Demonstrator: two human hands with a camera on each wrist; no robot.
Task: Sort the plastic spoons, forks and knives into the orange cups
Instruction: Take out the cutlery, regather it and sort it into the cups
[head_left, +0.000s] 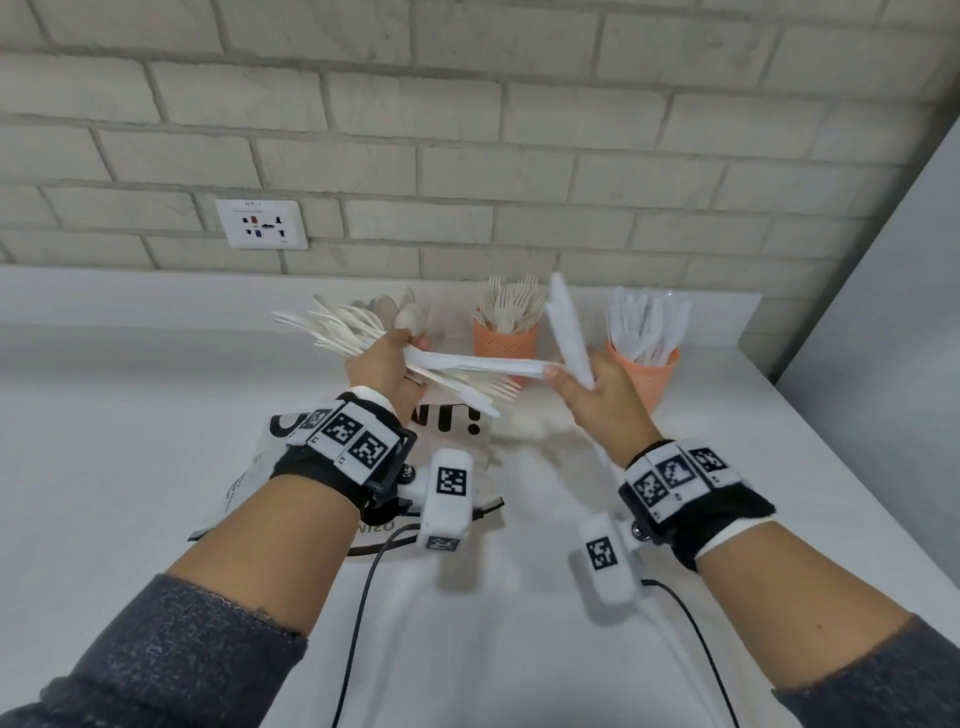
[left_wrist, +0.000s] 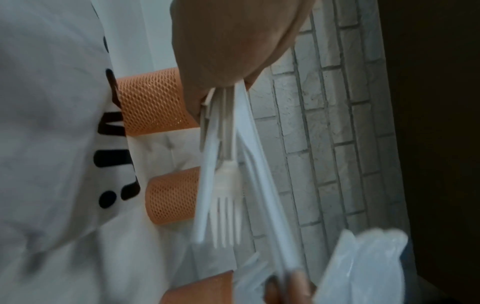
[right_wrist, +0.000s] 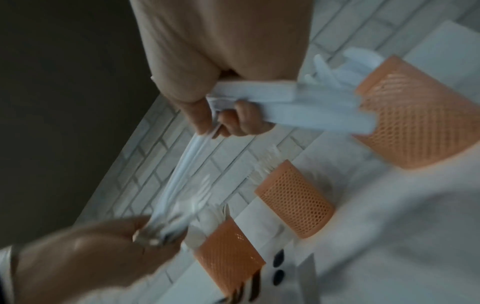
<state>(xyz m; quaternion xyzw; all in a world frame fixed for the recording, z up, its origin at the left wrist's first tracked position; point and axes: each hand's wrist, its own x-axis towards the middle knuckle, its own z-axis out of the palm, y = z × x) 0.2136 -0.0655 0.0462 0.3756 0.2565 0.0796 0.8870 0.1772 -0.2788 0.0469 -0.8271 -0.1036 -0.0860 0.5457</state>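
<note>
The left hand (head_left: 382, 364) grips a mixed bundle (head_left: 343, 327); the right hand (head_left: 597, 387) holds knives (head_left: 569, 327) and pinches another between both hands. Light, stiff, slippery: grip handles.

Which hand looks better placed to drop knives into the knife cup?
The right hand, probably. It already holds white knives and is right beside the knife cup, while the left hand grips a mixed bundle farther away.

Three cups stand in a row by the wall: spoon cup (right_wrist: 228, 255) left, fork cup (head_left: 504, 345) middle, knife cup (head_left: 647, 374) right.
</note>
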